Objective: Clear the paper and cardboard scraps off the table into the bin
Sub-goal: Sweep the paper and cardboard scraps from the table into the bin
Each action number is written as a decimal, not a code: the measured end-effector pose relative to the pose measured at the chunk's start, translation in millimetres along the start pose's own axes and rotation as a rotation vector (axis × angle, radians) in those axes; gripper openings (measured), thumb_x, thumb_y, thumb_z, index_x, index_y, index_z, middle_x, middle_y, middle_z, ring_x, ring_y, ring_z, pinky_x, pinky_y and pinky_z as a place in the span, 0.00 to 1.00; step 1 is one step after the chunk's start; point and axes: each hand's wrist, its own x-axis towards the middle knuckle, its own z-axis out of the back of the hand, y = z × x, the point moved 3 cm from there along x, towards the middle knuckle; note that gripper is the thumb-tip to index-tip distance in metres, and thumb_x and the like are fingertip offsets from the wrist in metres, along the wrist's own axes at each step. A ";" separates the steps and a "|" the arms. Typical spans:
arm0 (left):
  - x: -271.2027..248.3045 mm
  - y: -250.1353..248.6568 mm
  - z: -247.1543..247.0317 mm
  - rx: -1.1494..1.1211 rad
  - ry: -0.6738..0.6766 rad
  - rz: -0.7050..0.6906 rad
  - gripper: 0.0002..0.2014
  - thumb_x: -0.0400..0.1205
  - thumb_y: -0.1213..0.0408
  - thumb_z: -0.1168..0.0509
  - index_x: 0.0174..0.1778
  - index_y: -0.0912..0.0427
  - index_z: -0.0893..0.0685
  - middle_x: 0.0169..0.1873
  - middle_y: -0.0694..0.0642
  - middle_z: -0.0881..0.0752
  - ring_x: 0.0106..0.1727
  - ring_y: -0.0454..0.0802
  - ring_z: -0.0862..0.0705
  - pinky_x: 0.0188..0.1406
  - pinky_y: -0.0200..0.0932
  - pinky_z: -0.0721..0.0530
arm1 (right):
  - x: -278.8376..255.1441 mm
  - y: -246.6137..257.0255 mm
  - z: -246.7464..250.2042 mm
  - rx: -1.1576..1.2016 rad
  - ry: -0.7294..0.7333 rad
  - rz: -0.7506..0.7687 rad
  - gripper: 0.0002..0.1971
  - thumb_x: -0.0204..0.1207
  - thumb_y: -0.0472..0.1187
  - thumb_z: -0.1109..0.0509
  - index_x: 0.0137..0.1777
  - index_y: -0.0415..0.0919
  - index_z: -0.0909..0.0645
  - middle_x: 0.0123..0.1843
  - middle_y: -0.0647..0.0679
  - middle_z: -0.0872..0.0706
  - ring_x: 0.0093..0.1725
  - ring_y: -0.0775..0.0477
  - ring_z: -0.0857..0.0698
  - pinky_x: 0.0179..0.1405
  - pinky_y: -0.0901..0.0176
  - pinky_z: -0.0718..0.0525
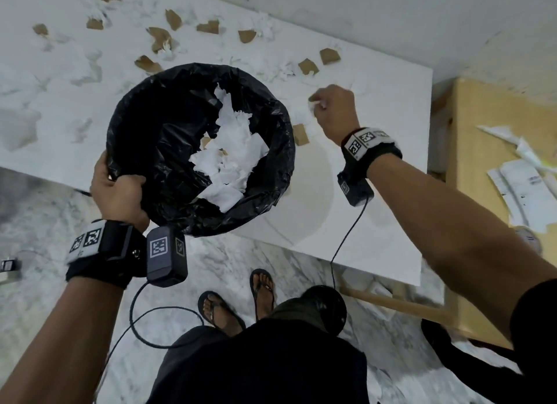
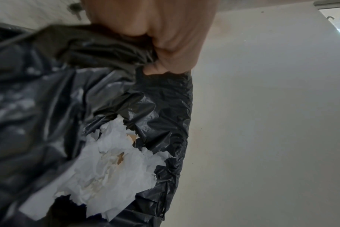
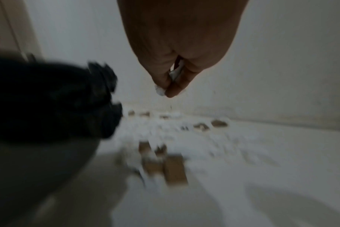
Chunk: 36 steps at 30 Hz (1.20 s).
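A bin [image 1: 271, 126] lined with a black bag is tilted against the white table's [image 1: 376, 174] near edge. My left hand [image 1: 120, 192] grips its rim, thumb over the liner [image 2: 111, 50]. White paper scraps [image 1: 232, 150] [image 2: 115, 165] and a bit of cardboard lie inside. To the bin's right, my right hand [image 1: 328, 108] [image 3: 165, 87] is lifted just above the table and pinches a small white paper scrap [image 1: 316, 103] [image 3: 159, 91]. A brown cardboard piece [image 1: 300, 134] [image 3: 175, 169] lies under it beside the bin [image 3: 49, 99].
Several brown cardboard pieces [image 1: 308, 67] and white paper scraps [image 1: 265, 27] are strewn over the far and left parts of the table. A wooden cabinet [image 1: 482, 138] with papers stands at right. A wall borders the table's far edge. My sandalled feet [image 1: 223, 310] stand on marble floor.
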 end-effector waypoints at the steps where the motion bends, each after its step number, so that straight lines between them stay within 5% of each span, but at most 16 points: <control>1: 3.2 -5.5 -2.3 0.012 0.004 -0.007 0.38 0.70 0.84 0.40 0.76 0.52 0.19 0.65 0.56 0.11 0.65 0.59 0.12 0.62 0.59 0.11 | 6.9 19.6 12.6 0.055 -0.048 0.027 0.15 0.72 0.34 0.38 0.52 0.34 0.13 0.50 0.35 0.12 0.53 0.35 0.15 0.54 0.50 0.20; 6: 19.2 -30.4 -17.0 -0.003 0.058 -0.053 0.38 0.66 0.81 0.39 0.74 0.54 0.17 0.63 0.58 0.11 0.63 0.60 0.12 0.63 0.62 0.12 | 26.4 104.3 47.0 0.233 -0.097 0.208 0.11 0.70 0.35 0.35 0.41 0.49 0.13 0.48 0.40 0.11 0.49 0.44 0.13 0.52 0.56 0.17; 11: 30.2 -42.8 -35.7 0.000 0.084 -0.079 0.37 0.65 0.80 0.39 0.73 0.56 0.16 0.60 0.58 0.09 0.57 0.57 0.10 0.61 0.61 0.11 | 37.1 124.8 46.2 0.250 0.025 0.280 0.16 0.71 0.43 0.29 0.59 0.45 0.14 0.53 0.48 0.11 0.46 0.54 0.15 0.49 0.74 0.18; 15: 28.8 -45.0 -55.4 -0.001 0.099 -0.067 0.36 0.72 0.84 0.41 0.76 0.56 0.19 0.60 0.55 0.11 0.54 0.51 0.11 0.57 0.51 0.09 | 52.0 81.9 54.0 0.245 -0.087 0.204 0.15 0.73 0.48 0.32 0.57 0.46 0.14 0.52 0.46 0.12 0.46 0.49 0.12 0.53 0.60 0.14; 20: 26.1 -36.8 -85.2 0.005 0.091 -0.059 0.34 0.73 0.84 0.41 0.72 0.53 0.17 0.44 0.45 0.11 0.41 0.43 0.12 0.46 0.44 0.11 | 73.6 -28.7 46.4 0.110 -0.066 -0.033 0.12 0.75 0.44 0.34 0.55 0.44 0.14 0.55 0.41 0.12 0.50 0.42 0.12 0.57 0.45 0.15; 23: 19.4 -31.0 -106.5 0.018 0.076 -0.049 0.34 0.75 0.85 0.42 0.74 0.53 0.18 0.42 0.44 0.12 0.38 0.40 0.12 0.39 0.39 0.12 | 77.6 -91.3 22.0 -0.056 0.084 -0.137 0.15 0.78 0.44 0.35 0.62 0.43 0.17 0.63 0.38 0.18 0.61 0.36 0.17 0.63 0.44 0.20; 25: 16.9 -27.0 -117.0 0.025 0.073 -0.038 0.34 0.75 0.85 0.42 0.74 0.51 0.18 0.47 0.47 0.12 0.45 0.45 0.11 0.44 0.42 0.10 | 76.6 -123.7 -1.0 -0.129 0.230 -0.225 0.21 0.78 0.47 0.33 0.69 0.43 0.23 0.70 0.36 0.25 0.67 0.34 0.23 0.68 0.45 0.25; 31: 24.3 -17.1 -132.9 0.047 0.045 -0.024 0.35 0.74 0.85 0.41 0.73 0.49 0.16 0.55 0.48 0.10 0.55 0.50 0.11 0.51 0.46 0.09 | 68.8 -158.4 -69.4 -0.128 0.472 -0.382 0.46 0.69 0.63 0.27 0.81 0.61 0.51 0.84 0.37 0.53 0.77 0.20 0.40 0.72 0.28 0.31; 33: 28.2 -15.8 -135.1 0.048 0.028 -0.024 0.35 0.74 0.85 0.41 0.70 0.45 0.14 0.57 0.49 0.09 0.57 0.52 0.10 0.52 0.47 0.09 | 72.1 -153.0 -81.7 -0.191 0.444 -0.346 0.43 0.69 0.61 0.27 0.80 0.62 0.48 0.82 0.36 0.49 0.74 0.22 0.36 0.68 0.28 0.29; 36: 32.0 -16.7 -139.6 0.046 0.003 -0.031 0.35 0.74 0.85 0.41 0.64 0.40 0.13 0.58 0.48 0.10 0.62 0.54 0.11 0.56 0.50 0.09 | 82.4 -143.1 -87.4 -0.256 0.366 -0.219 0.22 0.79 0.48 0.33 0.72 0.49 0.28 0.70 0.35 0.27 0.65 0.27 0.27 0.61 0.38 0.22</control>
